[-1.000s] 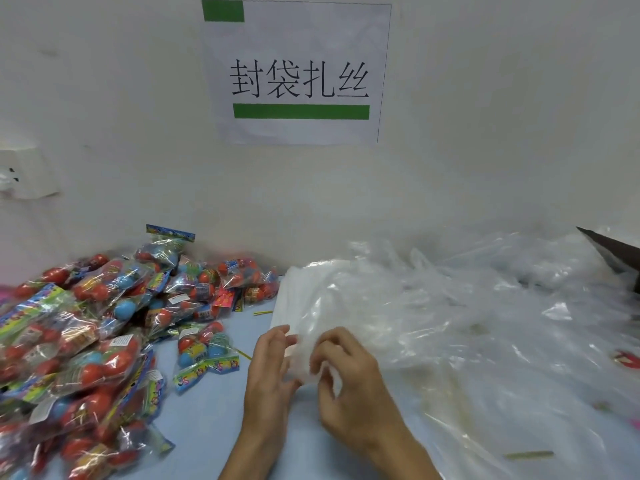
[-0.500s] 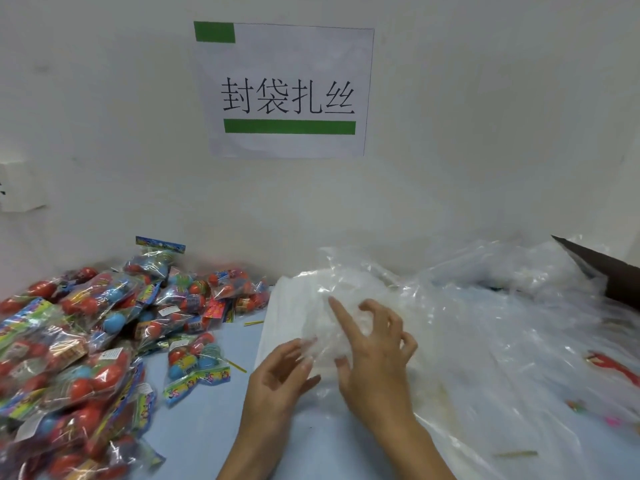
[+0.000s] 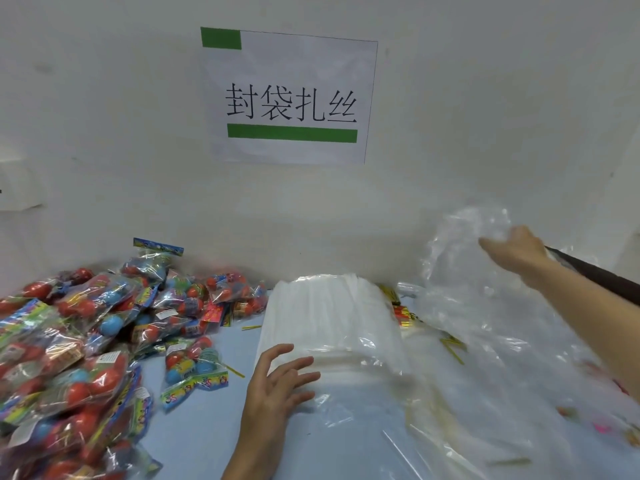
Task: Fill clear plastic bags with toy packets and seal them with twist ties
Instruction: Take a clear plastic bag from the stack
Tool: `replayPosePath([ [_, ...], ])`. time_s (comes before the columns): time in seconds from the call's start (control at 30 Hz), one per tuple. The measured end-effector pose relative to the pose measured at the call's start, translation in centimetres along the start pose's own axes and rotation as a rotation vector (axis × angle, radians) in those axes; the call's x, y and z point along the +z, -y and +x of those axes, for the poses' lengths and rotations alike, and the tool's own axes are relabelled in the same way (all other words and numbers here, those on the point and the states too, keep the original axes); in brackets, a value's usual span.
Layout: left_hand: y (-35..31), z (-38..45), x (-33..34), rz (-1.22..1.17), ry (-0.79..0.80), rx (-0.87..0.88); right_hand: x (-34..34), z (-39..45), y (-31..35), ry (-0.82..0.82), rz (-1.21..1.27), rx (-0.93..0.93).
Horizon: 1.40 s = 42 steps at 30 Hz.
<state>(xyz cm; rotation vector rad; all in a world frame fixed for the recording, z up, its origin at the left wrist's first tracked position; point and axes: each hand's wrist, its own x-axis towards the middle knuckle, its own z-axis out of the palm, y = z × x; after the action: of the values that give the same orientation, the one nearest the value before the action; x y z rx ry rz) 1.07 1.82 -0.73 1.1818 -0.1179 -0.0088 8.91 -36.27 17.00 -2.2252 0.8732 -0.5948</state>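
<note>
- Head view: your light blue table (image 3: 207, 427) runs to a white wall bearing a paper sign (image 3: 291, 98) with green bars.
- Loose clear plastic (image 3: 485, 375) covers the table's right side.
- At left, a heap of toy packets (image 3: 79, 341) reaches from the near edge to the wall.
- A stack of clear plastic bags (image 3: 332, 313) lies flat at centre.
- Your right hand (image 3: 516, 251) is raised at far right, its fingers pinching one clear bag (image 3: 464, 251) that hangs in the air, well apart from the packets.
- Your left hand (image 3: 277, 386) rests on the stack's near-left corner, fingers spread.
- Thin yellow twist ties (image 3: 453, 351) lie just right of the stack.
</note>
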Motion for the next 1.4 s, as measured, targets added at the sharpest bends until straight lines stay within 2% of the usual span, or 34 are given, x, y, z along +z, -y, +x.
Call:
replayPosePath([
  [0.03, 0.0, 0.0, 0.0, -0.004, 0.004, -0.001, -0.3, 0.1, -0.4, 0.124, -0.119, 0.034],
  [0.1, -0.2, 0.1, 0.1, -0.005, -0.001, -0.004, -0.5, -0.6, -0.5, 0.152, -0.323, -0.008],
  [0.23, 0.0, 0.2, 0.0, 0.011, -0.009, -0.010, 0.5, -3.6, 0.4, -0.214, -0.677, -0.182],
  [0.3, 0.0, 0.1, 0.0, 0.021, -0.009, -0.009, 1.4, -5.1, 0.5, -0.337, -0.666, -0.292],
  [0.33, 0.1, 0.1, -0.1, 0.026, -0.008, -0.008, 1.7, -5.8, 0.5, -0.344, -0.588, -0.369],
  [0.4, 0.1, 0.1, -0.1, 0.029, -0.005, -0.007, 2.3, -7.2, 0.0, -0.193, -0.417, -0.590],
  [0.43, 0.0, 0.1, -0.1, 0.028, -0.003, -0.007, 2.5, -7.8, -0.5, 0.002, -0.374, -0.665],
  [0.47, 0.0, 0.1, -0.1, 0.029, -0.004, -0.008, 2.7, -8.2, -1.1, 0.257, -0.434, -0.670],
  [0.5, 0.0, 0.1, -0.1, 0.030, -0.005, -0.008, 3.1, -8.5, -1.9, 0.503, -0.597, -0.621],
  [0.53, 0.1, 0.1, -0.1, 0.031, -0.004, -0.009, 3.6, -8.3, -2.9, 0.668, -0.801, -0.546],
  [0.57, 0.1, 0.1, -0.1, 0.030, -0.005, -0.011, 4.0, -7.7, -4.0, 0.712, -0.966, -0.482],
  [0.63, 0.2, 0.2, -0.2, 0.031, 0.000, -0.015, 4.3, -5.7, -6.1, 0.551, -1.064, -0.437],
  [0.7, 0.3, 0.2, -0.2, 0.035, 0.003, -0.018, 4.0, -3.6, -7.3, 0.330, -0.979, -0.405],
  [0.77, 0.2, 0.3, -0.2, 0.030, -0.002, -0.022, 3.8, -2.3, -7.5, 0.193, -0.927, -0.413],
  [0.8, 0.2, 0.3, -0.2, 0.028, -0.006, -0.024, 3.8, -2.4, -7.4, 0.103, -0.935, -0.472],
  [0.9, 0.2, 0.4, -0.2, 0.022, -0.015, -0.028, 4.4, -4.3, -6.2, -0.138, -0.828, -0.849],
  [0.93, 0.2, 0.4, -0.2, 0.025, -0.017, -0.029, 4.8, -5.4, -5.9, -0.136, -0.758, -0.953],
  [0.97, 0.2, 0.4, -0.2, 0.030, -0.017, -0.028, 5.3, -6.5, -5.8, -0.041, -0.698, -0.994],
  [1.0, 0.3, 0.4, -0.3, 0.035, -0.016, -0.027, 5.8, -7.7, -5.8, 0.115, -0.620, -0.941],
  [1.07, 0.3, 0.4, -0.3, 0.044, -0.012, -0.028, 7.0, -9.8, -6.5, 0.472, -0.566, -0.693],
  [1.13, 0.3, 0.4, -0.3, 0.052, -0.008, -0.032, 8.0, -11.0, -7.4, 0.632, -0.644, -0.599],
  [1.4, 0.2, 0.3, -0.2, 0.048, -0.019, -0.038, 8.6, -11.0, -8.3, 0.258, -0.403, -0.454],
])
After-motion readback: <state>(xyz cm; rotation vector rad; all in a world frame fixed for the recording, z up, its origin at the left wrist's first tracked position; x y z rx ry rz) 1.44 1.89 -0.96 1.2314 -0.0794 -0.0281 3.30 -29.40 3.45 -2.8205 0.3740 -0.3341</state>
